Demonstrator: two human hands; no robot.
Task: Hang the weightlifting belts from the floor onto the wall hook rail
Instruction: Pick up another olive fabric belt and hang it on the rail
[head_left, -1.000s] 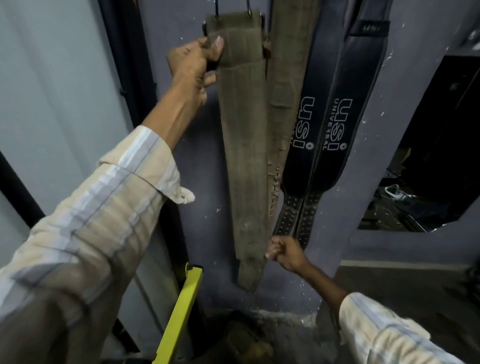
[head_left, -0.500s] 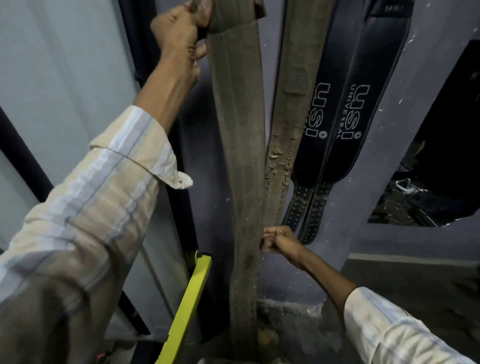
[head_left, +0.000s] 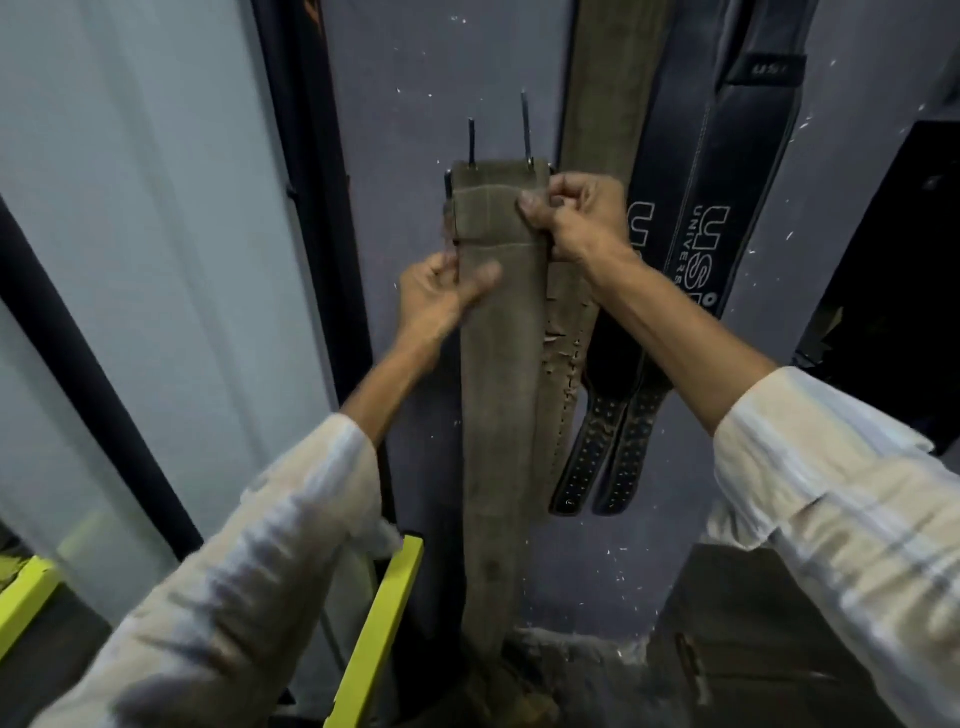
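Note:
A long olive suede weightlifting belt (head_left: 498, 415) is held upright against the blue-grey wall, its buckle end up with two metal prongs (head_left: 525, 127) pointing upward. My left hand (head_left: 436, 296) pinches its left edge just below the buckle fold. My right hand (head_left: 576, 218) grips the right side of the buckle end. The belt's lower end reaches down to the floor. Behind it hang a second worn olive belt (head_left: 602, 135) and two black "USI Universal" belts (head_left: 711, 218). The hook rail itself is out of view above.
A black vertical post (head_left: 311, 208) runs up the wall left of the belts. A yellow-green metal bar (head_left: 379, 629) leans at the bottom centre, another yellow-green piece (head_left: 21, 597) at the lower left. A dark opening (head_left: 893, 260) lies to the right.
The olive belt's buckle end has come down from the top of the view. My right hand moved up from the belt's lower part to the buckle end; my left hand dropped below it.

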